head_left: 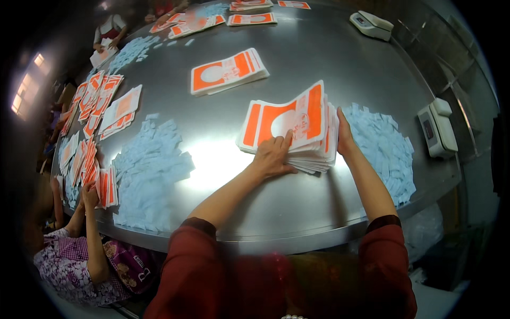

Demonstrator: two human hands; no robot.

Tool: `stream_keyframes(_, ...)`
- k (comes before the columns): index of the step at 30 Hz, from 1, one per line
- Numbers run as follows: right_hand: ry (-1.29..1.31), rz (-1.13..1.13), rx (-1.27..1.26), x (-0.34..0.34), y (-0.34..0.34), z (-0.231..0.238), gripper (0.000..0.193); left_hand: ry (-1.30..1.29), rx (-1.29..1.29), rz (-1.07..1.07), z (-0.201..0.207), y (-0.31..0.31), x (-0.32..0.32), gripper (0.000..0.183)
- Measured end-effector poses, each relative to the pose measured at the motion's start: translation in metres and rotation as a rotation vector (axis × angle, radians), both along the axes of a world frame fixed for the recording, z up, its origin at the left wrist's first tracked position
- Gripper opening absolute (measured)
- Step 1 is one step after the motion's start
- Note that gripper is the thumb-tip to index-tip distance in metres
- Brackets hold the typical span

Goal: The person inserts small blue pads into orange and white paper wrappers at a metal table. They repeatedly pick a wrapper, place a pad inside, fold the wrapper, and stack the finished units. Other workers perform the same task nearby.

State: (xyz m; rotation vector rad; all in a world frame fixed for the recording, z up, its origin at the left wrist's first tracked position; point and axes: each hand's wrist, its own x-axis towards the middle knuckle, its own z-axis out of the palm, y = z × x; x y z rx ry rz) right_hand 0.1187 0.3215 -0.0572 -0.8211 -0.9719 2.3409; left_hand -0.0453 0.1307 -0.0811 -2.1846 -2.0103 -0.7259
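Note:
A thick stack of flat orange-and-white printed bags [305, 114] stands tilted on the metal table in front of me, its upper sheets bowed up toward the right. My left hand [273, 157] grips its near side, index finger stretched over the top bag and thumb low at the edge. Along the right edge, my right hand [345, 134] holds the stack, fingers pointing up; part of its grip is hidden behind the bags. Just beyond that hand lies a heap of small pale blue packets [380, 149]. Another neat stack of bags [226, 73] rests farther back.
A second heap of pale blue packets [151, 173] covers the table's left. Beside it are more bag stacks [121, 112] and a co-worker's hand [90, 194] among bags. Two white scales [438, 127] stand along the right edge. Other people work at the far left.

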Motion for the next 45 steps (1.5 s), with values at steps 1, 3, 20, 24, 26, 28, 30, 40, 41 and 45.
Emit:
stream_keyframes(1,-0.035,-0.045,0.008,0.008,-0.013,0.006,0.060,0.030,-0.010,0.010,-0.003,0.000,-0.001,0.118)
stream_keyframes(3,-0.087,-0.111,0.041,0.018,-0.033,0.016,0.060,0.042,-0.001,0.010,-0.008,0.003,0.000,0.119)
stream_keyframes(20,0.167,-0.095,0.121,-0.025,0.048,0.020,0.074,-0.089,-0.198,0.221,0.017,0.095,-0.026,0.104)
stream_keyframes(24,0.233,-0.234,0.141,-0.032,0.081,0.005,0.087,-0.118,-0.196,0.280,0.019,0.133,-0.034,0.105)
stream_keyframes(26,0.222,-0.202,0.214,-0.031,0.102,-0.023,0.093,-0.127,-0.186,0.274,0.019,0.148,-0.032,0.106)
stream_keyframes(28,-0.254,-0.368,0.547,-0.037,0.082,-0.020,0.074,-0.148,-0.175,0.291,0.014,0.154,-0.034,0.106)
stream_keyframes(30,-0.664,-0.531,1.041,-0.033,0.051,-0.015,0.062,-0.150,-0.175,0.298,0.010,0.156,-0.034,0.105)
stream_keyframes(40,-0.632,-0.028,1.958,-0.041,-0.013,-0.033,0.032,-0.059,-0.117,0.210,0.013,0.148,-0.055,0.078)
stream_keyframes(41,-0.648,-0.016,2.011,-0.048,-0.013,-0.031,0.032,-0.001,-0.067,0.211,0.009,0.147,-0.060,0.073)
stream_keyframes(45,-0.542,0.002,2.062,-0.063,-0.012,-0.036,0.030,-0.116,0.219,0.044,-0.016,0.148,-0.082,0.059)
